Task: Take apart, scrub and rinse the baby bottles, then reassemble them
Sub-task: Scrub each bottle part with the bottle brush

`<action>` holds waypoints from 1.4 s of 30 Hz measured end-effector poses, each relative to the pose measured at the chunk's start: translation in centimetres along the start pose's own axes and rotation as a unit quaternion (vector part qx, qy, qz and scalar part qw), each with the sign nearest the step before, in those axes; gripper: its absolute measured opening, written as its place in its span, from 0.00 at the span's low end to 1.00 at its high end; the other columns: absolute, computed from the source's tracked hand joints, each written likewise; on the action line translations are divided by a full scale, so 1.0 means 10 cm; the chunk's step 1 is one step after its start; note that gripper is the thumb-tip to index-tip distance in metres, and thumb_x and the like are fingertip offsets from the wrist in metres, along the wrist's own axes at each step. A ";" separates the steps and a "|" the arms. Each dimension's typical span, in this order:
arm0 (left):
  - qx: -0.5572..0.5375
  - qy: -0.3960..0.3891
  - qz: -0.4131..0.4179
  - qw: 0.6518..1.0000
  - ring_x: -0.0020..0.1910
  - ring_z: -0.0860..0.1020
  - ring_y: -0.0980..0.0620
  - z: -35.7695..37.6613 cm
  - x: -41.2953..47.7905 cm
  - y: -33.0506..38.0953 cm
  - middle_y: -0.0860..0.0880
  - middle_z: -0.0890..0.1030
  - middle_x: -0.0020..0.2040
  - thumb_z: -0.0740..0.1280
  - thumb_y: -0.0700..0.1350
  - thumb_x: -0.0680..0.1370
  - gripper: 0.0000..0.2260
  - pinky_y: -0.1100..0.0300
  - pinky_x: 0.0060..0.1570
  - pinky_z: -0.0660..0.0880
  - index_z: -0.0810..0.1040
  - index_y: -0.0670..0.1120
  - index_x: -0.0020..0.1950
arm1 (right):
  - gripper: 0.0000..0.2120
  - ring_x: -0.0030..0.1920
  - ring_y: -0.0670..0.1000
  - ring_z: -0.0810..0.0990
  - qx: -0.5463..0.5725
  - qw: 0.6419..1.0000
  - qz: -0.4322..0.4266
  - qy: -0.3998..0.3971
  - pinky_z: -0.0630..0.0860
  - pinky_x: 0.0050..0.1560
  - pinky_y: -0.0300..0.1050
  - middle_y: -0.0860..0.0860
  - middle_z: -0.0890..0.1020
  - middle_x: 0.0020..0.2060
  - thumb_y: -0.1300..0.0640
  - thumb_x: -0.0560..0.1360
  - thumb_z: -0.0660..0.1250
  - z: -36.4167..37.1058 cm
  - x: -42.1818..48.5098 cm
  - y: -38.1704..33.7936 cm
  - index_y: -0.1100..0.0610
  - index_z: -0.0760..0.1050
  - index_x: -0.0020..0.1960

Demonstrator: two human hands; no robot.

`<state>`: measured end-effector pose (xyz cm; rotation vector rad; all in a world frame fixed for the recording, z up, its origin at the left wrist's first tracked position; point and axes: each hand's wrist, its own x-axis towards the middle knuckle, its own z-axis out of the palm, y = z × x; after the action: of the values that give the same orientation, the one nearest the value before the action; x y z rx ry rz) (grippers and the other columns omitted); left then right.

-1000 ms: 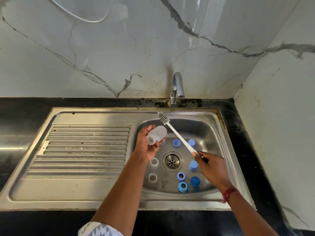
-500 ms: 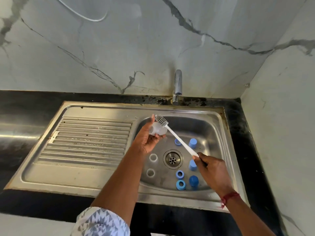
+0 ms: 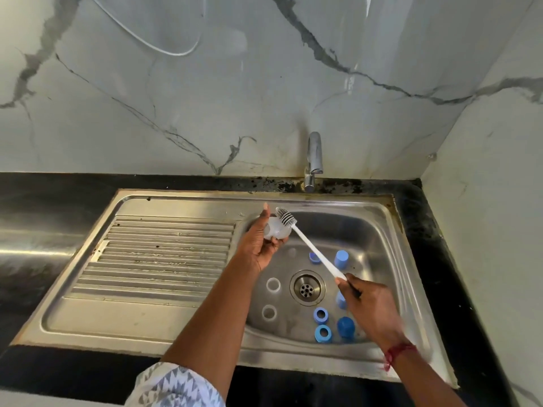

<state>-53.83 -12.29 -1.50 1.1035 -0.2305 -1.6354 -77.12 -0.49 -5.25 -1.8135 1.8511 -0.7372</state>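
Note:
My left hand (image 3: 260,243) grips a small translucent bottle body (image 3: 274,229) over the left side of the sink basin (image 3: 379,230). My right hand (image 3: 368,304) holds the white handle of a bottle brush (image 3: 311,248), whose bristled head lies against the bottle's upper side. On the basin floor lie two clear rings (image 3: 273,284), blue collar rings (image 3: 323,333), and blue caps (image 3: 341,258). A dark blue cap (image 3: 346,326) stands near my right wrist.
The drain (image 3: 307,287) sits mid-basin. A chrome tap (image 3: 313,160) rises behind the sink, with no water visible. A ribbed steel draining board (image 3: 164,254) lies to the left, with black countertop (image 3: 44,207) around and marble walls behind and at right.
The brush head dropped from above the bottle's far end onto the bottle. My left hand turned the bottle and lifted it toward the basin's back left. The view shifted back.

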 end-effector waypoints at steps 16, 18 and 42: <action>0.010 -0.002 -0.025 1.000 0.55 0.78 0.35 -0.08 0.03 -0.11 0.33 0.77 0.61 0.69 0.59 0.77 0.24 0.65 0.25 0.77 0.74 0.40 0.62 | 0.23 0.25 0.49 0.73 -0.022 0.998 -0.053 0.005 0.73 0.29 0.46 0.49 0.74 0.24 0.40 0.78 0.59 -0.01 0.13 0.16 0.56 0.80 0.39; 0.015 0.012 -0.029 0.999 0.54 0.79 0.36 -0.08 0.06 -0.15 0.33 0.77 0.62 0.70 0.58 0.76 0.25 0.62 0.31 0.79 0.73 0.40 0.63 | 0.24 0.26 0.51 0.75 -0.017 0.999 -0.035 -0.006 0.76 0.31 0.50 0.49 0.75 0.25 0.38 0.78 0.57 -0.01 0.14 0.23 0.56 0.79 0.38; -0.035 -0.018 0.012 0.999 0.50 0.82 0.42 -0.03 -0.05 -0.06 0.38 0.81 0.54 0.70 0.53 0.76 0.21 0.52 0.37 0.83 0.75 0.40 0.60 | 0.16 0.24 0.46 0.68 0.076 0.994 -0.062 0.036 0.69 0.26 0.43 0.48 0.71 0.23 0.43 0.77 0.66 0.16 -0.03 0.15 0.53 0.80 0.37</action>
<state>-54.04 -11.53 -1.74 1.0166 -0.2080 -1.6306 -77.19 -0.26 -7.42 -1.8379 1.6868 -0.9739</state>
